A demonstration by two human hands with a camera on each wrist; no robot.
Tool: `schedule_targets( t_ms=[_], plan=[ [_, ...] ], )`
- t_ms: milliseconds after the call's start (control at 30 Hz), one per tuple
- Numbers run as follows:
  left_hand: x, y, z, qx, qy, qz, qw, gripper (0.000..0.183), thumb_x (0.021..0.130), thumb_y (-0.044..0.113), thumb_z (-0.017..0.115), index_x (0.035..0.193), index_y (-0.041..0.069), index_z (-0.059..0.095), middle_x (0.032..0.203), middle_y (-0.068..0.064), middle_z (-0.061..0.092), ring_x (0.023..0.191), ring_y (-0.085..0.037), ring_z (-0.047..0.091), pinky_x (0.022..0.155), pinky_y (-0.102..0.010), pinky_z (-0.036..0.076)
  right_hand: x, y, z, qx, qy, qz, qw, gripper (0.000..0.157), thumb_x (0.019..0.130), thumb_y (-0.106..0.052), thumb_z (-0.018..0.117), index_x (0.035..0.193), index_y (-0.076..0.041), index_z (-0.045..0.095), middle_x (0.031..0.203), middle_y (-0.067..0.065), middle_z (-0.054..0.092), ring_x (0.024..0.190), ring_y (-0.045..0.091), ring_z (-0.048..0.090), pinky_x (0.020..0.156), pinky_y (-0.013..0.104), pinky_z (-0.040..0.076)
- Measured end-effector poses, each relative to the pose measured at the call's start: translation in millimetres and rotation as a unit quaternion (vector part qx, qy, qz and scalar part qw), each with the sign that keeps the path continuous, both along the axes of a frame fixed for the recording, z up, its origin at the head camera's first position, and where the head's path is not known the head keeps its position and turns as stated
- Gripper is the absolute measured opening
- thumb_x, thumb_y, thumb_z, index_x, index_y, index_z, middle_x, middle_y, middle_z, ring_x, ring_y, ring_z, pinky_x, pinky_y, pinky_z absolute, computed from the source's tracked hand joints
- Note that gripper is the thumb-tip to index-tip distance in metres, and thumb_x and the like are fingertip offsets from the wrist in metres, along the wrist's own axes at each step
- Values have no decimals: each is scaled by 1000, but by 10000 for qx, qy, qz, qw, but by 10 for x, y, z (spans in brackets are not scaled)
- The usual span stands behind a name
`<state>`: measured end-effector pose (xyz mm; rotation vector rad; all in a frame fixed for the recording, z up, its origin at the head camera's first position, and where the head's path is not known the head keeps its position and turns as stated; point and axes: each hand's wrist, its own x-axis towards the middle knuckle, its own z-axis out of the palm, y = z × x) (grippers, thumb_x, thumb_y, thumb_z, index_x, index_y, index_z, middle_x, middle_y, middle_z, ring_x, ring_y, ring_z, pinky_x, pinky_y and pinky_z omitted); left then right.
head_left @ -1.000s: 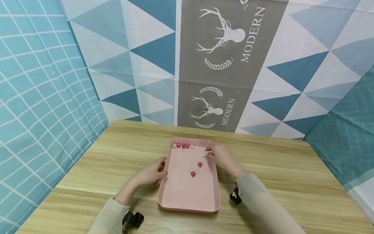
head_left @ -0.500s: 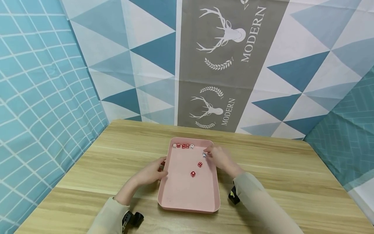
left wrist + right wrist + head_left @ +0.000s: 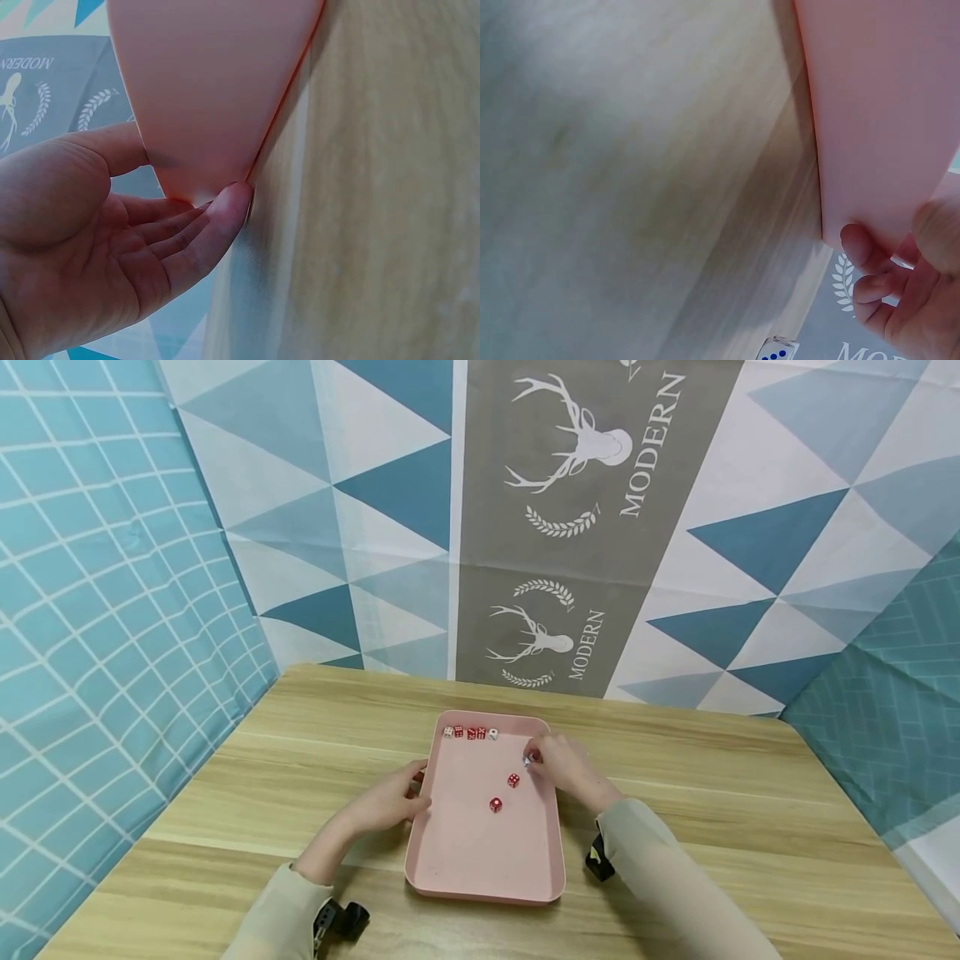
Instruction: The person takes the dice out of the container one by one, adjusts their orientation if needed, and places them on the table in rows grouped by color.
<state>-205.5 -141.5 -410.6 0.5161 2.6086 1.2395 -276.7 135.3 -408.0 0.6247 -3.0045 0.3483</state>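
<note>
A pink tray (image 3: 480,860) lies on the wooden table. My left hand (image 3: 390,800) grips its left side, thumb over the rim and fingers against the outer wall in the left wrist view. Reaching over the right rim, my right hand (image 3: 561,764) pinches a white die (image 3: 527,761) with blue dots, partly hidden by the fingers. Close by in the tray is a red die (image 3: 513,781); another red die (image 3: 496,805) sits nearer the middle. Several red and white dice (image 3: 471,734) line the far wall from the left corner.
The right wrist view shows another white die (image 3: 778,349) with blue dots outside the tray, on the table (image 3: 630,150) near the far edge. A patterned cloth wall (image 3: 405,610) stands behind the table; a blue tiled sheet (image 3: 112,610) hangs at the left.
My right hand's fingers have closed round the white die, which has shifted slightly and is now more covered. The left hand and the tray have stayed in place.
</note>
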Motion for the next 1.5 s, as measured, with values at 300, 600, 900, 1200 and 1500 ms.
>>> schedule_targets(
  t_ms=[300,600,900,1200,1500],
  plan=[
    [0,-16,-11,59,-22,-50,10000,55,86,8,54,136,-3,34,111,-17,56,86,-19,56,60,-27,47,19,9,-7,-284,7,-18,9996,11,80,-15,68,91,-14,69,86,0,67,80,14,61,74,32,49],
    [-5,2,-14,-46,-48,63,10000,56,86,10,55,136,-1,34,111,-14,57,90,-20,56,63,-28,47,62,63,-17,-844,11,-169,9963,12,81,-14,66,93,-12,70,87,1,67,78,14,62,71,31,50],
    [-6,12,-16,-69,-37,90,9999,56,86,10,56,137,-1,35,110,-13,58,87,-18,56,62,-27,47,111,149,22,-1147,523,-5,9920,13,81,-11,64,94,-10,70,86,1,67,73,13,59,65,30,47],
    [-3,5,-10,-95,-3,80,9999,56,85,10,56,136,-2,35,107,-13,59,88,-18,55,65,-28,47,154,185,49,-1256,671,26,9898,14,81,-9,65,94,-11,69,92,2,68,68,11,56,62,28,46],
    [-9,4,-1,-149,39,64,9999,55,85,10,56,135,-2,36,108,-14,59,89,-18,56,66,-27,46,199,292,89,-1687,527,-183,9841,17,82,-12,63,98,-10,68,92,3,67,58,7,50,54,25,41]
  ],
)
